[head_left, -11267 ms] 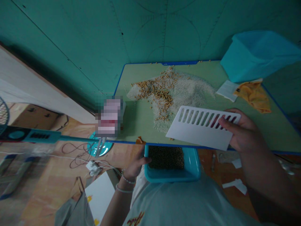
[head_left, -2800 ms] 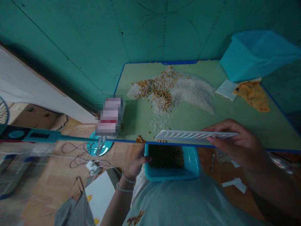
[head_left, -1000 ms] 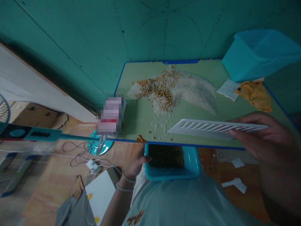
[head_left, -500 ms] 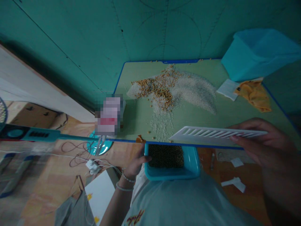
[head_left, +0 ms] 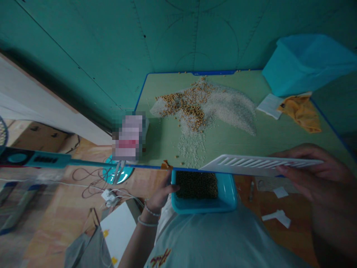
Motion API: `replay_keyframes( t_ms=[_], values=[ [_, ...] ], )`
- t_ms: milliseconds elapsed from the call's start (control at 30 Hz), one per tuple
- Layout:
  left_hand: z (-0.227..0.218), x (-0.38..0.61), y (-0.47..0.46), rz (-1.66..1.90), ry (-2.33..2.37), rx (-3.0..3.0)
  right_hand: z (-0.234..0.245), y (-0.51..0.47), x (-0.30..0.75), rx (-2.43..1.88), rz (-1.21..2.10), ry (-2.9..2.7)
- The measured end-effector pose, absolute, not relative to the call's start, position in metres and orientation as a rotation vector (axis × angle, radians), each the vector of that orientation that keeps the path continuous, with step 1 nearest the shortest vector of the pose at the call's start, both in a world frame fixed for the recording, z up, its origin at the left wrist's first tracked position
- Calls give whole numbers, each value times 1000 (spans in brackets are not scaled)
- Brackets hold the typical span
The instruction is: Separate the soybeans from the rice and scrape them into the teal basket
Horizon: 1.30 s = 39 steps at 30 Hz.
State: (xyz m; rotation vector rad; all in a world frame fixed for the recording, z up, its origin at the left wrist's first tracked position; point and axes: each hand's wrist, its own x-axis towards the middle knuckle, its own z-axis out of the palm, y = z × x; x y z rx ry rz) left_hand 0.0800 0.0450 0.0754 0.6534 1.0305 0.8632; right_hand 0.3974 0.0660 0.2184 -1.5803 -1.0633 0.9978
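My right hand is closed on a flat white slatted plastic strip, thumb on the near side. The strip's pointed left end reaches over the table's near edge. My left hand grips the left rim of a turquoise plastic tub, the thumb over the rim. Small dark green beans fill the tub's left part. It sits just below the table edge, against my shirt. On the table, round tan beans lie mixed with white rice-like grains, some strewn toward the near edge.
The table has a blue rim. At its far right stands a blue bin, beside a yellow cloth and white paper. A blurred-out package sits at the left edge. Cables lie on the floor.
My right hand and the white slatted strip have shifted slightly right and toward me, to the table's near edge. My left hand and the tub have stayed in place.
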Motion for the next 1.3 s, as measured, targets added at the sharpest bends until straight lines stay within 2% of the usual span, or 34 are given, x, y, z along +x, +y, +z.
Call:
replay_keyframes(
  t_ms=[433, 733, 933, 1300],
  values=[
    [71, 80, 44, 860, 1061, 692, 201, 92, 394, -1436, 1217, -1115],
    [76, 82, 47, 885, 1015, 736, 204, 103, 390, -1424, 1130, -1132],
    [78, 84, 48, 880, 1005, 668, 207, 99, 378, -1408, 1222, -1172],
    [85, 79, 45, 886, 1020, 577, 195, 105, 380, -1399, 1201, -1073]
  ],
)
